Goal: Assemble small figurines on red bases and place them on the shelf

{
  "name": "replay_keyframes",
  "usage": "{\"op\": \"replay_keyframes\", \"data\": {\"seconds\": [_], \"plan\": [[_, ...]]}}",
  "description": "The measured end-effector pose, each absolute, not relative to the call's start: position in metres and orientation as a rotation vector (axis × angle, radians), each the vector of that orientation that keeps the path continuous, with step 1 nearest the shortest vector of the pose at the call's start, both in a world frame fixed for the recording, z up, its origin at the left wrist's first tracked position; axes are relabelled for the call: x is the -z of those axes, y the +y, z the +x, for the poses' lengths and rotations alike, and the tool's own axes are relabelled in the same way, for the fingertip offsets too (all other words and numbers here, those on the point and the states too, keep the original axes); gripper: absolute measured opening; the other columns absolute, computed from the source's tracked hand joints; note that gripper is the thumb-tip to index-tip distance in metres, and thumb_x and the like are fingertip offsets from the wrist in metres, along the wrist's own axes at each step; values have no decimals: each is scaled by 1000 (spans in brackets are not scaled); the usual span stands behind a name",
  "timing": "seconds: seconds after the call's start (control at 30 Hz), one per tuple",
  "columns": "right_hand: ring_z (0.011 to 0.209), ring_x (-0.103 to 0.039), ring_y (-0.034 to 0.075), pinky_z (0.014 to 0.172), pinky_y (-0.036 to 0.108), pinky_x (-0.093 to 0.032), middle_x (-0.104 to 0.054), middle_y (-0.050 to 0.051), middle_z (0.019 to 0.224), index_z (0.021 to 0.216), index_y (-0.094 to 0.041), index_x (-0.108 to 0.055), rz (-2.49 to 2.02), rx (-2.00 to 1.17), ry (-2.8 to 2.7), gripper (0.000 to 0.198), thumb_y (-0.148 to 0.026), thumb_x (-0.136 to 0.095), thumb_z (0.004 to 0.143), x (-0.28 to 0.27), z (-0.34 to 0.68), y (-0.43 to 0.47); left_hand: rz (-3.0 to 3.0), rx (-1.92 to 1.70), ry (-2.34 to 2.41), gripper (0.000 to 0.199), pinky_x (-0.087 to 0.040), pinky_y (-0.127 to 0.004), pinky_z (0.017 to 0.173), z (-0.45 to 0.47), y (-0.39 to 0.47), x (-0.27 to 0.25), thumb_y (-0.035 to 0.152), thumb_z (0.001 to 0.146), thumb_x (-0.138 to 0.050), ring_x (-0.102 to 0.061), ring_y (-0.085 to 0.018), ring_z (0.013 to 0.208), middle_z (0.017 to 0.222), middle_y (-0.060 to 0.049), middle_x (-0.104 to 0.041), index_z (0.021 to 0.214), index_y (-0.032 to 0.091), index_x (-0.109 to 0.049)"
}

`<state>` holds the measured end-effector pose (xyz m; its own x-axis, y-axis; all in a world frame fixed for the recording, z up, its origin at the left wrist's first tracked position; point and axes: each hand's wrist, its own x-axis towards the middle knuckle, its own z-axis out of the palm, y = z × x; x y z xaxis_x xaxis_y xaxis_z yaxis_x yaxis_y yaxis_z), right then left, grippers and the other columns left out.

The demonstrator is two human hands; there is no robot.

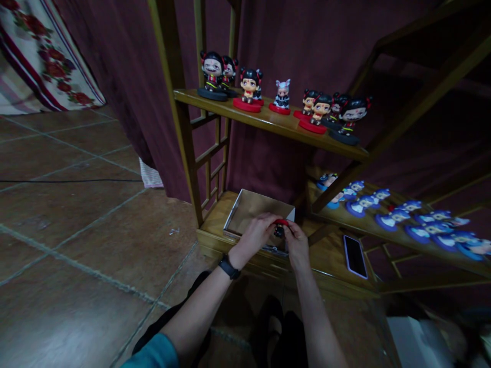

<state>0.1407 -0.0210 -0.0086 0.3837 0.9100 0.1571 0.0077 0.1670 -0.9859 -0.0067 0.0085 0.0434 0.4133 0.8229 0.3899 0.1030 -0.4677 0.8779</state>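
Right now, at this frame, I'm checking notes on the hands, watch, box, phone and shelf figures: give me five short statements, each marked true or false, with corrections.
1. The left hand and right hand hold one small figure between them. True.
2. The watch is on the right wrist. False: the dark watch is on the left wrist.
3. The cardboard box is open at the top. True.
4. The phone lies inside the box. False: the phone lies on the wooden surface, right of the box.
5. All figures on the upper shelf have blue bases. False: the bases on the upper shelf are red or dark.
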Motion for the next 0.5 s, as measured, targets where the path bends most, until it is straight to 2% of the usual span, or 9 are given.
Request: {"op": "replay_keyframes", "data": {"seconds": [0.2, 0.5], "plan": [[82, -62, 16, 80, 32, -48, -70, 0, 92, 94, -23, -69, -1142, -979, -851, 27, -35, -68, 69, 6, 136, -23, 2171, -1054, 817, 33, -45, -30, 88, -8, 11, -39, 7, 84, -45, -57, -17, 99, 104, -4, -64, 109, 21, -61], [87, -63, 19, 87, 37, -47, -72, 1, 96, 96, -22, -70, -1215, -913, -868, 33, -35, -70, 66, 14, 140, -21, 2224, -1014, 826, 30, -45, -29, 88, -12, 12, -38, 10, 86, -45, -58, -17, 100, 104, -4, -65, 108, 21, -61]]}}
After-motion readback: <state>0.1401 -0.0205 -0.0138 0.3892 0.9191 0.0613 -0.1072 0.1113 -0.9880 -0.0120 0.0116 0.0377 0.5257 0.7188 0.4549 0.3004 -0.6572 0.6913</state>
